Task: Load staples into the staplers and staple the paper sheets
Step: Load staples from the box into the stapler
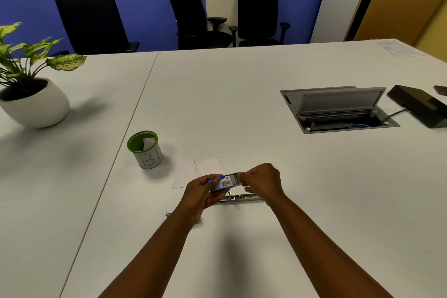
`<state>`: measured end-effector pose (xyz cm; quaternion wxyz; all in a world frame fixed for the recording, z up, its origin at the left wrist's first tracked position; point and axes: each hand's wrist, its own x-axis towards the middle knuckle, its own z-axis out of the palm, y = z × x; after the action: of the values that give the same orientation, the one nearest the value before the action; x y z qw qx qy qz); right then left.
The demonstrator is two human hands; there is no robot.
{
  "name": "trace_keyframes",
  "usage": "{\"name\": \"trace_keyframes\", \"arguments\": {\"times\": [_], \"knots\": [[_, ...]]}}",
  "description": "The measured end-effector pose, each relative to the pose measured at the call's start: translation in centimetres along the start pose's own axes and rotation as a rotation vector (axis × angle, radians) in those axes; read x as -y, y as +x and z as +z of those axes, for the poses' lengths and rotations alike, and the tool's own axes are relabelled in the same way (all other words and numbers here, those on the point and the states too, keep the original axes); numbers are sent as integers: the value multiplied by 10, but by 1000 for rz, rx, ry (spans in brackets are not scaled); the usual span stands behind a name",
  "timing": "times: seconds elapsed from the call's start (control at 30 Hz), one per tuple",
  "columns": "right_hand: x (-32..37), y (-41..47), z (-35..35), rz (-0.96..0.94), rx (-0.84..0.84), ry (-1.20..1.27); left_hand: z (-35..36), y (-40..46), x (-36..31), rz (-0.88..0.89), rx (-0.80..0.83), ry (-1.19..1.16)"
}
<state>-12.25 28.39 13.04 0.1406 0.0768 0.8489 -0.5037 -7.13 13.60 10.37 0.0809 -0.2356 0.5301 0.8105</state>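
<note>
While both forearms reach in from the near edge, start at the far left: a potted plant [29,84] sits hard against the left edge of the white table [217,104], with plenty of bare tabletop between it and the action. A seam [135,113] runs diagonally down the surface, and just right of it stands a green-rimmed cup [144,150] with a folded slip inside, apart from everything else. Next, white paper sheets [193,172] lie flat, just beyond the hands, their near edge hidden behind the left hand [200,191]. That hand is curled around a small blue staple box [221,184], thumb on top, fingers underneath, held above the table. Right beside it, the right hand [262,180] has thumb and forefinger pinched together at the box's open end, on something small and blurred; I cannot tell what. Under both hands, an opened stapler [238,198] lies flat, its metal channel facing up, pointing left to right. Near the left wrist a small object peeks out, too hidden to name. Further right, wide open table, then a raised cable hatch [338,109] and a black device [420,106] at the right edge. Three office chairs [198,14] line the far side.
</note>
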Motion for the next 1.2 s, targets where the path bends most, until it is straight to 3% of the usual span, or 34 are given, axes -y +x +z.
{"name": "trace_keyframes", "arguments": {"times": [0.13,0.33,0.53,0.87,1.2], "knots": [[2,-3,2,-49,-20,-76,1,1,0,0,-11,2],[-1,-2,-1,32,32,69,-2,1,0,-7,-1,-23],[0,-4,-1,15,10,39,-1,2,1,-16,3,-52],[0,-3,6,-137,-94,-341,2,4,4,-3,-5,-38],[-8,-8,10,-421,-207,-397,2,6,7,-9,-22,-53]]}}
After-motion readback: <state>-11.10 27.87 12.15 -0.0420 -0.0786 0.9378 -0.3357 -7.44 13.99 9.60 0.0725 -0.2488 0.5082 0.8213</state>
